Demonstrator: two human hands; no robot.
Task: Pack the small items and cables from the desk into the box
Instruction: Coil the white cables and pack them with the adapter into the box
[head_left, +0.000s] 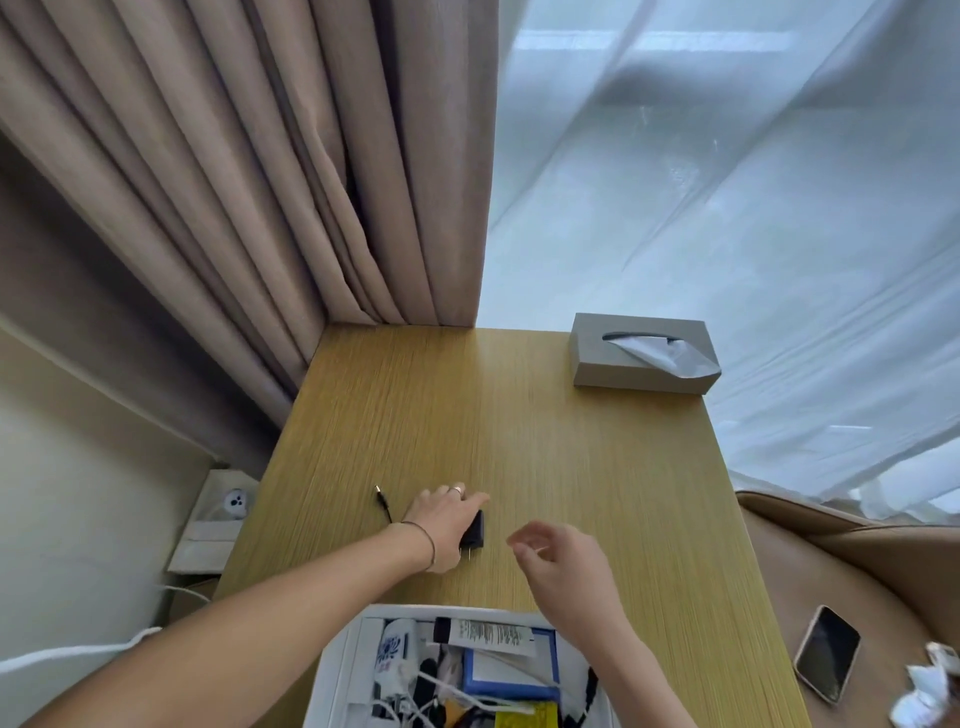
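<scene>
My left hand (447, 525) lies over the black charger (475, 531) on the desk (571, 467) — whether my fingers have clamped it, I cannot tell. My right hand (558, 558) hovers loosely curled, empty. Its cable (384, 503) trails outward; next comes a lift toward the box (337, 670) just behind — clear desk between.

The left arm is stretched forward, bare, with a thin band worn at the wrist and a ring on one finger. The left hand (447, 525) is laid palm down, fingers closed over something dark. The right hand (558, 558) is held raised just beside it, fingers loosely curled, nothing gripped.
</scene>
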